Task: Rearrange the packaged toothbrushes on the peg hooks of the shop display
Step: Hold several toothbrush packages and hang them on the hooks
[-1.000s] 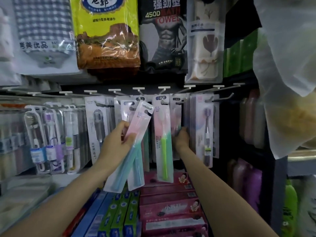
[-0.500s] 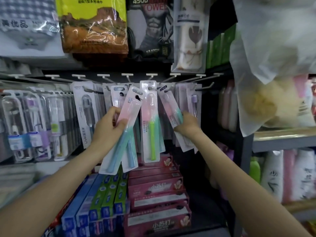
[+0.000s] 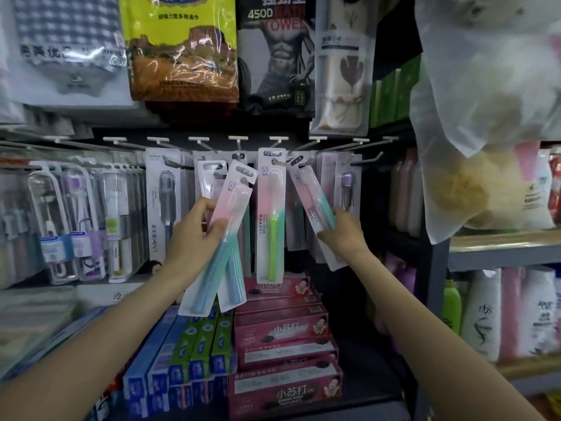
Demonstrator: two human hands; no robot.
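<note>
The long, flat pink-and-teal card-and-plastic toothbrush pack with a blue-handled brush (image 3: pixel 223 238) sits tilted in the person's left hand (image 3: pixel 194 238), free of its peg, the fingers curled round its middle with the thumb across the front. It looks very light, and the thin card backing will likely bend if squeezed hard; the glossy blister front seems a bit slippery, so gripping by the edges near the middle, as here, seems sound, while the punched hole at the top must stay free to thread a hook. To the right, the right hand (image 3: pixel 340 232) pinches a second slanted pink pack with a teal-handled brush (image 3: pixel 312 208) by its lower half; its top sits right at a white wire peg hook (image 3: pixel 291 153), though I cannot tell whether it hangs on it. Between the two hands an upright pack with a green-handled brush (image 3: pixel 271 217) hangs straight from its peg. Just left hang grey-carded brush packs (image 3: pixel 162 205), and below lie stacked pink toothpaste boxes (image 3: pixel 282 329) beside blue and green ones (image 3: pixel 194 354).
</note>
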